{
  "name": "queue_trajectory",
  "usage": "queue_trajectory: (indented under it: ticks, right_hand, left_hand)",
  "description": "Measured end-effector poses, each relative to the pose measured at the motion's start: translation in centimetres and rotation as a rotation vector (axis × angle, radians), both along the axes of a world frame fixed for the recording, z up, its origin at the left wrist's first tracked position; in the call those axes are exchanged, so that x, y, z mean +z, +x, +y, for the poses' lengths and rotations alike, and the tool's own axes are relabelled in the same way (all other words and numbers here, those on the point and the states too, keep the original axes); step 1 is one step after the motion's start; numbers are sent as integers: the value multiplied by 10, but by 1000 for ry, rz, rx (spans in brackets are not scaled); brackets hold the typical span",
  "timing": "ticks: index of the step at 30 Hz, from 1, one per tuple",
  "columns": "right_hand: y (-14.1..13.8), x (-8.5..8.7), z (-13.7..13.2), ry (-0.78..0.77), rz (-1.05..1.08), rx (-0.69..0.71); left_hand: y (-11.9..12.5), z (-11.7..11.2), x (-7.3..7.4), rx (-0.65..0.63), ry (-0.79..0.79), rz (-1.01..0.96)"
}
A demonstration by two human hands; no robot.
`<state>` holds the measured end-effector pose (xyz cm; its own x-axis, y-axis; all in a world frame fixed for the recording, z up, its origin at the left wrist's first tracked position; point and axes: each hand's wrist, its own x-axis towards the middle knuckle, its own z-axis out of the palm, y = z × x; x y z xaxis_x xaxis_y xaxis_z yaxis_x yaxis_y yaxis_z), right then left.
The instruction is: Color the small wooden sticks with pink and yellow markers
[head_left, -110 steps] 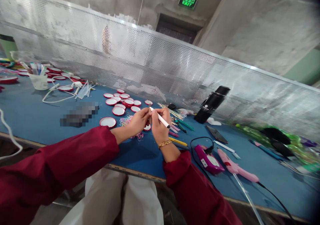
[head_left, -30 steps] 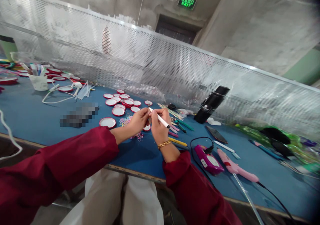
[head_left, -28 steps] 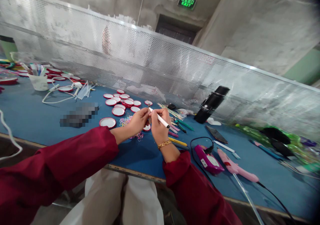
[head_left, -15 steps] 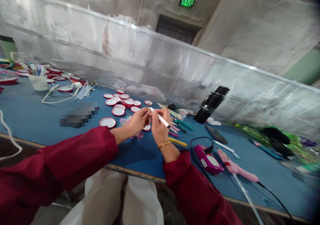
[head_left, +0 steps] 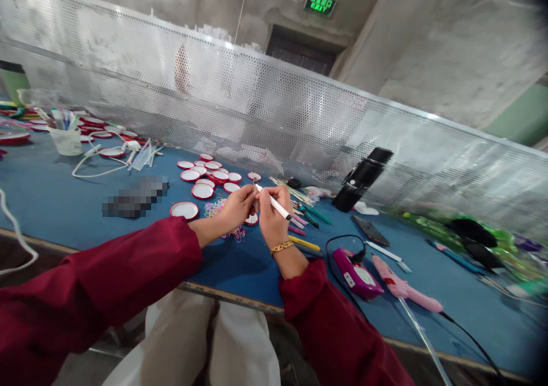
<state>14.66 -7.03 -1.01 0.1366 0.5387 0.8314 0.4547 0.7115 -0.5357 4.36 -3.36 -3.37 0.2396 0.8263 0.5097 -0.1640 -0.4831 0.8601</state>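
My right hand is closed round a white marker pen with a black end, its front pointing up and left. Close against it, my left hand pinches a thin, small brownish piece, whose kind I cannot make out. The pen's front reaches that piece. Beneath the hands lies a red-rimmed white lid, partly covered. Thin multicoloured rubber bands or loops lie beside my left hand. Several more red-rimmed lids are spread behind it.
At the right lie a purple device with a cable, a pink glue gun and a phone-like dark slab. A black cylinder stands tilted near the mesh screen. A cup of pens stands far left.
Almost nothing differs. Both hands stay together in the same place, with the marker pen still in my right hand.
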Motion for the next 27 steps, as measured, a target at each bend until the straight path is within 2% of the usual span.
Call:
queue_trajectory:
  ticks: [6,12,19,27]
  right_hand:
    - [1,-1,1,-5,-12,-18]
    - [2,-7,8,-76,96,74]
    - [-1,0,0,5,-1,-14]
    - [1,-3,4,-7,15,-4]
  left_hand:
    - [0,0,0,-1,-15,-22]
    - [1,0,1,-31,-5,-19]
    - [0,-1,1,17,-28,3]
    - [1,0,1,6,-9,2]
